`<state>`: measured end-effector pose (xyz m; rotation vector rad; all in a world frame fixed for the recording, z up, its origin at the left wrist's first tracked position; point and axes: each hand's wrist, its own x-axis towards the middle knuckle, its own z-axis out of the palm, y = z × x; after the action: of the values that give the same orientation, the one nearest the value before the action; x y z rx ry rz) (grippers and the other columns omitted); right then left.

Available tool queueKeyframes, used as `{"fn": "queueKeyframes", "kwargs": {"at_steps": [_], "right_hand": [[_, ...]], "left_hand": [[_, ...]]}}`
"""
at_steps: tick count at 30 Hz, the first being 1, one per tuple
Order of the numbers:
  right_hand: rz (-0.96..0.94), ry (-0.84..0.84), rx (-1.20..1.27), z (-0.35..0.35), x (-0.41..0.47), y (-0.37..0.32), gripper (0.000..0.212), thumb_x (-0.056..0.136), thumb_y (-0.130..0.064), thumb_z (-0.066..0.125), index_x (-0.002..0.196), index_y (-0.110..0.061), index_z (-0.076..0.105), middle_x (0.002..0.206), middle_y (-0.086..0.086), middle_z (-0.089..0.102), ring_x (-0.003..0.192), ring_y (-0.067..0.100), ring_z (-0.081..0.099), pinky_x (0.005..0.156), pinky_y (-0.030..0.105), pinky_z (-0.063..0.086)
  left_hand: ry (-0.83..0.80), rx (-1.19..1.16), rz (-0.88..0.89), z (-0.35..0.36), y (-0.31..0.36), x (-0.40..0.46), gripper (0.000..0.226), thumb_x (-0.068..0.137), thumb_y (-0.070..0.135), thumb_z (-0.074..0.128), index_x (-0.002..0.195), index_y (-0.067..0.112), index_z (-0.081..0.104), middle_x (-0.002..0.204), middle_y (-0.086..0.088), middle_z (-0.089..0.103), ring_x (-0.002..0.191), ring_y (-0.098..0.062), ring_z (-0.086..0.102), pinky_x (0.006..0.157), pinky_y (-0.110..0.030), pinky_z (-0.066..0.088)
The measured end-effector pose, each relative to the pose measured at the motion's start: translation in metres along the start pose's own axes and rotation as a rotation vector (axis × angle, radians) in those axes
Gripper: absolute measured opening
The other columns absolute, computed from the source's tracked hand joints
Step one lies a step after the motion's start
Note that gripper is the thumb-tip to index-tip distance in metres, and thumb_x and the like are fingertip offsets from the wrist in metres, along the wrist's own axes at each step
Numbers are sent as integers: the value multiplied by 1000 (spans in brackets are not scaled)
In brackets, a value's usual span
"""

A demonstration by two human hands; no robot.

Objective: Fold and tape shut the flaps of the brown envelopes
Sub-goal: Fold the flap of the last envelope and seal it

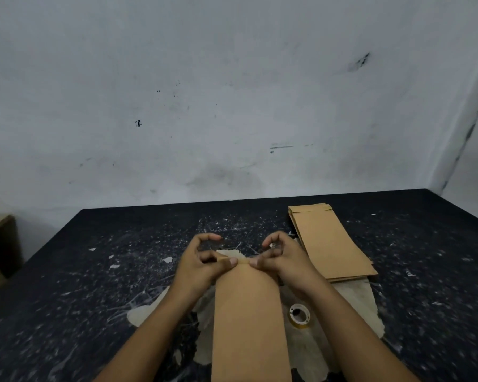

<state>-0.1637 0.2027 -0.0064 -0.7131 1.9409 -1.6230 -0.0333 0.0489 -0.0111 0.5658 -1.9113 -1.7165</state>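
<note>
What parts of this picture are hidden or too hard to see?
- Envelope flap, head view: covered by the left hand and right hand pinching its far end, so fold and tape can't be judged.
- Envelope's near end: cut off by the bottom edge.
- Stack of envelopes: count too blurred.
- Tape roll: amount left too small to tell.

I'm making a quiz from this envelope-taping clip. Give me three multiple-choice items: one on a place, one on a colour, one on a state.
1. Where does the tape roll lie?
A. right of the held envelope
B. on the stack
C. left of the left hand

2. What colour is the held envelope?
A. white
B. brown
C. blue

3. What are the hands doing?
A. resting flat
B. pinching the envelope's far end
C. holding the roll

Answers: 1 A, it lies on the table beside the envelope's right edge, below the stack of envelopes. 2 B, plain brown paper. 3 B, left hand and right hand pinch it.
</note>
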Motion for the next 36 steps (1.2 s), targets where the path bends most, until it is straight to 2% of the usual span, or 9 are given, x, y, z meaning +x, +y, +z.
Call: {"fn": "queueKeyframes", "kwargs": {"at_steps": [5,9,13,17,20,23,28,32,36], "right_hand": [[-17,-9,11,-3,2,1,33,86,-2,75,103,-19,53,95,9,75,94,25,69,78,42,54],[-12,-19,85,-6,3,2,32,84,2,76,102,-14,54,79,4,75,75,13,69,68,32,50],[13,-4,189,-8,1,-3,30,85,4,73,106,-8,55,82,14,72,73,20,71,61,34,57],[143,-183,133,-12,-11,-12,41,84,-5,78,120,-4,57,108,22,72,90,33,73,63,38,61],[168,-305,39,-12,-13,-11,23,85,-3,77,104,-1,64,97,16,76,86,28,75,68,38,61],[122,-174,132,-20,-10,-17,9,87,-3,73,95,-3,67,88,11,76,77,24,74,63,34,59],[95,53,130,-54,10,-21,27,88,-13,76,112,-4,69,106,12,75,94,26,74,76,36,61],[83,134,70,-88,28,-25,29,87,-17,78,112,-6,70,109,10,74,99,27,71,87,45,60],[81,148,0,-128,33,-26,18,87,-12,77,103,-7,72,103,9,75,95,26,72,77,40,59]], "left_hand": [[17,-13,21,-2,-3,2,48,75,3,83,112,19,56,77,-18,71,72,-18,69,67,-30,53],[35,-37,14,-7,-2,5,47,75,7,83,114,18,59,85,-23,72,79,-23,72,77,-39,56],[96,-141,-34,-12,-1,8,42,75,10,84,111,15,64,88,-17,75,82,-25,72,71,-38,56],[186,-207,-64,-13,2,10,36,77,10,82,109,12,66,93,-13,72,82,-20,67,66,-30,52],[229,-224,-106,-13,5,11,35,79,16,81,109,12,64,97,-11,70,82,-20,66,63,-32,51],[150,-218,-224,-11,13,12,43,81,21,80,117,8,59,104,-14,69,82,-25,67,59,-35,54],[-143,-126,-351,12,25,14,36,85,8,74,118,1,64,102,-15,73,81,-22,68,65,-28,58],[-145,-136,-335,55,29,37,34,86,1,72,118,-5,62,101,-15,72,86,-23,71,73,-31,61],[-154,-111,-321,95,30,62,30,87,4,73,115,0,62,109,-16,71,92,-23,69,71,-30,59]]}}
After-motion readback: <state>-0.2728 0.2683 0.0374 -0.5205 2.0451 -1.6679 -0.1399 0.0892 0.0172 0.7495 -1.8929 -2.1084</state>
